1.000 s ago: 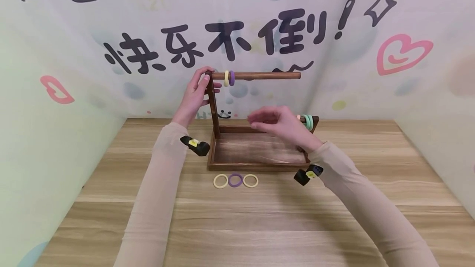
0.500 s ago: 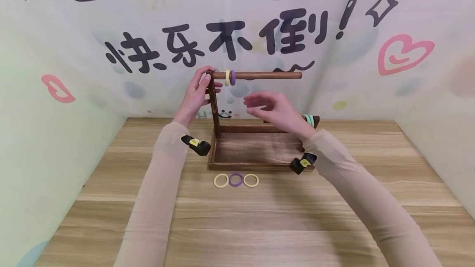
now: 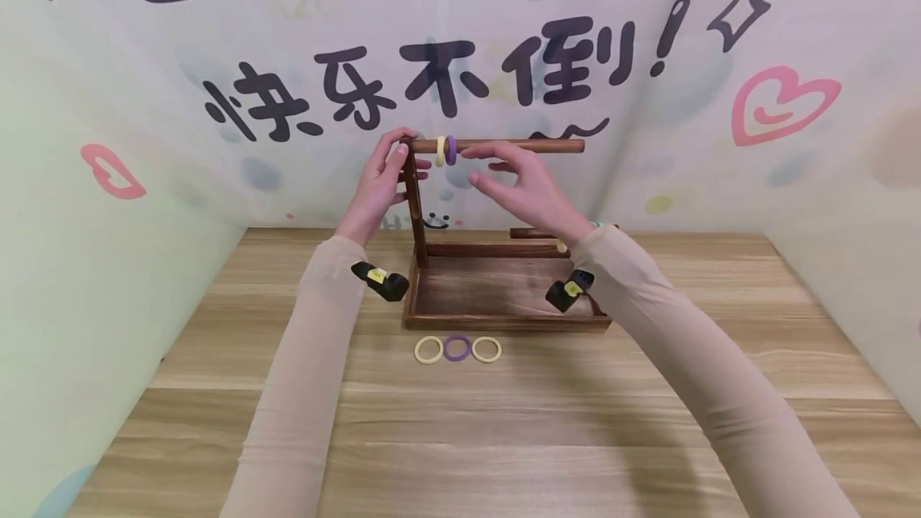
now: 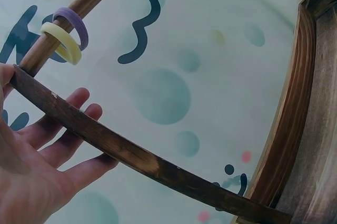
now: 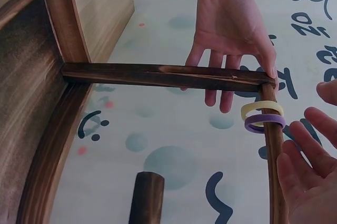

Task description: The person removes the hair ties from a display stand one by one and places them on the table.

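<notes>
Upright post [image 3: 415,214]: rising from the left end of the tray base [image 3: 504,322], it is carrying the upper bar [image 3: 554,146]; the left hand [image 3: 376,182] is gripping its top, probably to keep it steady.
Bar rings: a yellow ring [image 3: 440,158] and a purple ring [image 3: 451,151] are hanging near the post, the yellow one sitting closer to it; the bar's right end is projecting unsupported, presumably leaving rings a way on and off.
Table rings: a left flat ring [image 3: 428,363], middle flat ring [image 3: 456,360] and right flat ring [image 3: 487,361] are lying in a row before the tray base, perhaps for easy reach.
Left grip: the thumb is pressing the corner while spread fingers are bracing behind the post.
Right hand [image 3: 528,186]: it is hovering just beside the hung purple ring, palm facing left, loosely bent fingers standing well apart from the thumb and holding nothing; whether a fingertip is touching the bar, I cannot tell.
</notes>
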Demonstrator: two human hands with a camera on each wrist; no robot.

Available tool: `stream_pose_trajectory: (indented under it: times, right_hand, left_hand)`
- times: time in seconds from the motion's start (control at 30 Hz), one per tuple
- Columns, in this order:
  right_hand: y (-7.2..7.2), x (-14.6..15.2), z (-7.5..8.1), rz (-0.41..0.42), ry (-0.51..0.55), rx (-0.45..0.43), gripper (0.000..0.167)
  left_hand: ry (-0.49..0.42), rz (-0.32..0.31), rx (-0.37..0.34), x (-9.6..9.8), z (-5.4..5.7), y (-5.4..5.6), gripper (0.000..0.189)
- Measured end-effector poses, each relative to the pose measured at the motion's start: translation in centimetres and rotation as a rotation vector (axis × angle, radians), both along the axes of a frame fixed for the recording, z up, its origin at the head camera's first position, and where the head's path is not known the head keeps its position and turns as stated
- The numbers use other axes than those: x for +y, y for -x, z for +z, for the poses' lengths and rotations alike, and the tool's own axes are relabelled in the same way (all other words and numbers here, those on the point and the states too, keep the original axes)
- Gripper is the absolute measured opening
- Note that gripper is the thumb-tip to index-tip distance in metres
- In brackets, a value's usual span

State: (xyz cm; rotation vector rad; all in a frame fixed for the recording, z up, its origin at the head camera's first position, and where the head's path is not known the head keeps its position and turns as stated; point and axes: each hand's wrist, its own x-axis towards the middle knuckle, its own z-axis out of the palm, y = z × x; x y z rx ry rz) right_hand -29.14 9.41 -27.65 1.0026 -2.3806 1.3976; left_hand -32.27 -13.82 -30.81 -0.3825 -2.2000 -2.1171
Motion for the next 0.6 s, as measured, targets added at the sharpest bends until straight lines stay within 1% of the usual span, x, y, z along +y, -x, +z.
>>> stream_pose_trajectory:
  times: [0.2, 0.3, 0.47, 0.6]
  right_hand:
    - [1.0, -0.7, 0.4, -0.022, -0.027, 0.076, 0.029]
    - [1.3, -1.2, 0.5, -0.045, -0.026, 0.074, 0.029]
    - [1.6, -2.1, 0.7, -0.066, -0.015, 0.042, 0.032]
    - [2.2, -2.7, 0.9, -0.09, -0.037, 0.051, 0.033]
  left_hand:
    - [-0.043, -0.005, 0.007, 0.0, 0.0, 0.1, 0.026]
    - [-0.052, -0.007, 0.012, 0.0, 0.1, 0.1, 0.025]
    - [-0.058, -0.008, 0.009, 0.0, 0.1, 0.0, 0.025]
    - [-0.054, -0.005, 0.003, 0.0, 0.2, -0.1, 0.027]
